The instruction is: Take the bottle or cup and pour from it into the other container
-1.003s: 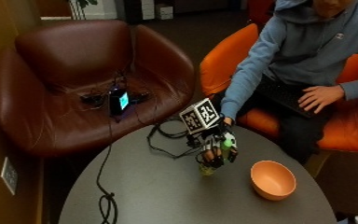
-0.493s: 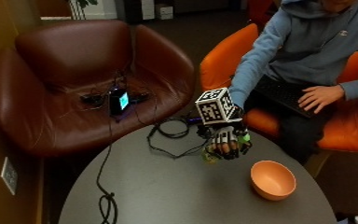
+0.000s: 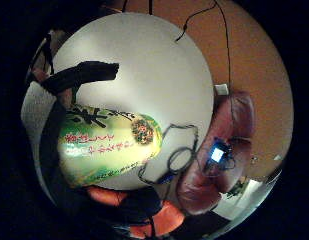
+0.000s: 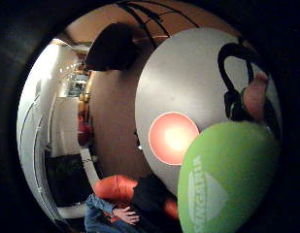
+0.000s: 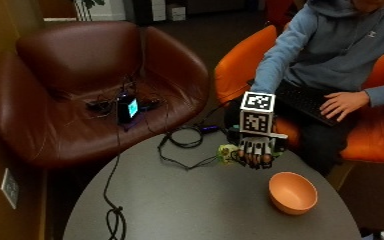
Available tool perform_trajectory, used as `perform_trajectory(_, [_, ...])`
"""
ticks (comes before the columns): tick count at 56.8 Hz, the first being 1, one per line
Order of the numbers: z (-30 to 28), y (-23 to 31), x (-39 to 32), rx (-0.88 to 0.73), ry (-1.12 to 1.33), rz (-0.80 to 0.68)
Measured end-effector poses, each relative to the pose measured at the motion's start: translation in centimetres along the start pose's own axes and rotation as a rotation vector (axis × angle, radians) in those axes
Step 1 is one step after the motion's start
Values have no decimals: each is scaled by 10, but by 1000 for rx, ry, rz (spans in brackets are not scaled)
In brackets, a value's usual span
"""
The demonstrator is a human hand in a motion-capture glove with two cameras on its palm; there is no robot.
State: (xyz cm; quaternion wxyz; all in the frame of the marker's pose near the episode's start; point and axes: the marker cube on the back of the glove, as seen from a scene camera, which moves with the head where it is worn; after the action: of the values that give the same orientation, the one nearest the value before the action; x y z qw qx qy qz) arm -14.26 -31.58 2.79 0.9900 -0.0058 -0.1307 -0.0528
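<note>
My gloved right hand (image 5: 257, 151) grips a green bottle (image 5: 228, 153) and holds it off the grey round table (image 5: 198, 205), tipped roughly sideways. In the little finger side palm view the bottle (image 3: 109, 145) shows a green label with red writing, and a black strap crosses beside it. The green bottle (image 4: 227, 179) fills much of the thumb side palm view, with the orange bowl (image 4: 173, 138) on the table beyond it. The orange bowl (image 5: 292, 192) stands empty near the table's right edge, a little below and right of my hand.
A black cable (image 5: 185, 145) loops over the table's far edge and another runs down its left side (image 5: 114, 215). A brown leather armchair (image 5: 79, 90) with a lit device (image 5: 127, 108) stands behind the table. The person sits on an orange chair (image 5: 245, 65).
My hand has lifted the bottle off the table and carried it up and to the right, toward the bowl's side. The bowl has stayed in place.
</note>
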Motion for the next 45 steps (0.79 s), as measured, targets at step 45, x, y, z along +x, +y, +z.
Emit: perform_trajectory(45, [14,1,-70,-277,1002,-115])
